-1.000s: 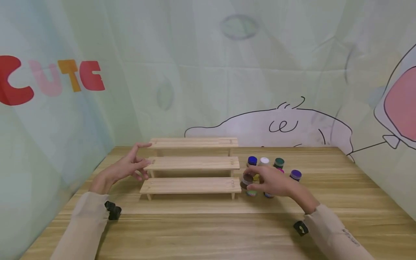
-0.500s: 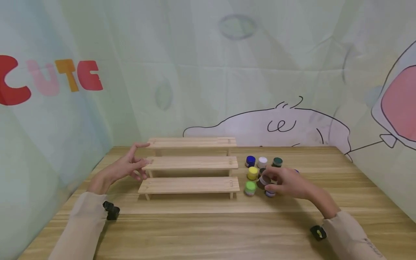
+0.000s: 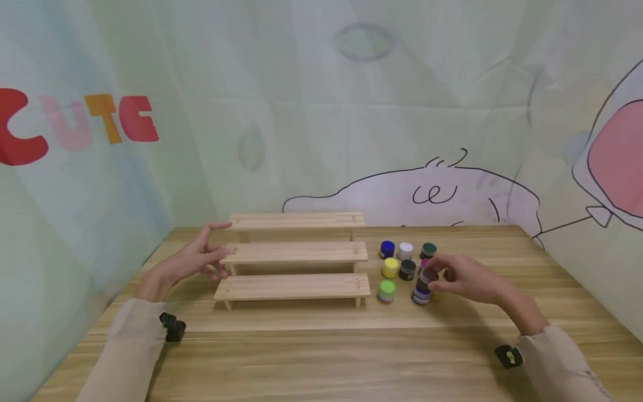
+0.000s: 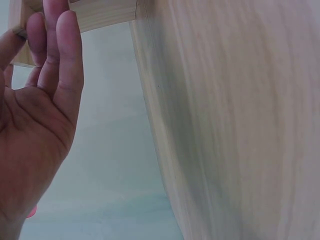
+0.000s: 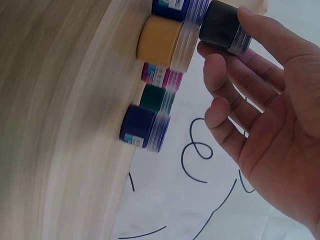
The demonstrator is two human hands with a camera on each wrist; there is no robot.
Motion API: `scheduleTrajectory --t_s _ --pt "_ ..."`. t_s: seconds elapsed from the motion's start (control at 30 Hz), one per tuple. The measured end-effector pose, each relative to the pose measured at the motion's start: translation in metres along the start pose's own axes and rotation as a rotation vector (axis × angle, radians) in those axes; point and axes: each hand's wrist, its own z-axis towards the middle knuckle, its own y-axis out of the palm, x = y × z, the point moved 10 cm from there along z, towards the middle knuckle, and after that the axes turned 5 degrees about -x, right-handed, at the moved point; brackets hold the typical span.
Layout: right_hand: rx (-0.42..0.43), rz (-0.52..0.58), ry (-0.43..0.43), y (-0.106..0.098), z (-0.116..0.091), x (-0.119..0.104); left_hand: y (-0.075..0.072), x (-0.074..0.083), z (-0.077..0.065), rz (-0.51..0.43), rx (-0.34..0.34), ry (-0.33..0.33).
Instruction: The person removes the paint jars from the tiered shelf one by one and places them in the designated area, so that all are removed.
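A three-tier wooden stand (image 3: 296,253) stands on the table, its tiers stepping up toward the back. My left hand (image 3: 193,259) is at the stand's left end, index finger at the top tier and thumb at the middle tier. In the left wrist view, my left hand (image 4: 42,105) has its fingers extended by the wood. My right hand (image 3: 469,281) pinches a dark paint jar (image 3: 427,278) between thumb and fingers. In the right wrist view, the dark jar (image 5: 225,27) is off the table, near the lids of a blue jar (image 5: 170,7) and a yellow-orange jar (image 5: 159,41).
Right of the stand are a light green jar (image 3: 387,291), a yellow jar (image 3: 390,268), a black jar (image 3: 407,270), a blue jar (image 3: 387,249), a white jar (image 3: 405,250) and a dark green jar (image 3: 428,251). A printed curtain (image 3: 301,139) hangs behind the table.
My right hand has carried the dark jar rightward, from beside the stand's lowest tier to above the purple-blue jar. The left hand has stayed at the stand.
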Motion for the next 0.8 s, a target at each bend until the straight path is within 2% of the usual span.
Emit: scheduleTrajectory --t_s 0.6,0.8 --pt "-0.013 -0.004 0.009 -0.008 -0.022 0.019 0.002 0.003 -0.002 -0.026 -0.008 0.014" --pt "-0.012 0.050 0.033 -0.010 -0.028 0.029 0.002 0.002 -0.001 -0.025 -0.003 0.007"
